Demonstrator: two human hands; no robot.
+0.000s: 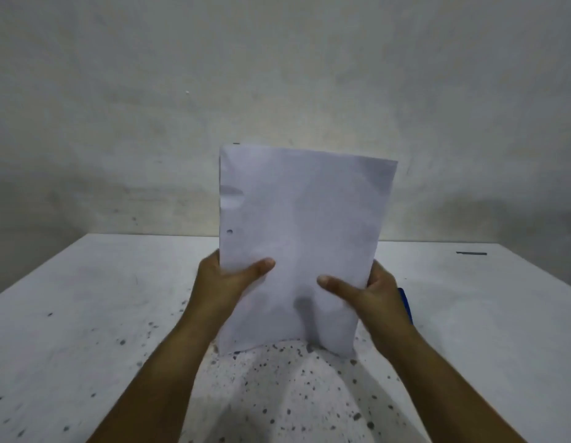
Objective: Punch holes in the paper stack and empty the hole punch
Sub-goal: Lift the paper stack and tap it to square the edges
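Observation:
I hold a white paper stack [303,238] upright above the table, its lower edge near the surface. My left hand [226,282] grips its lower left side, thumb on the front. My right hand [367,295] grips the lower right side the same way. One punched hole shows near the stack's left edge, with a dent above it. A sliver of a blue object [405,305], possibly the hole punch, peeks out behind my right hand; most of it is hidden.
The white table [86,314] is speckled with many small dark flecks, densest below the paper. A short dark strip [471,253] lies at the far right. A plain grey wall [277,75] rises behind the table.

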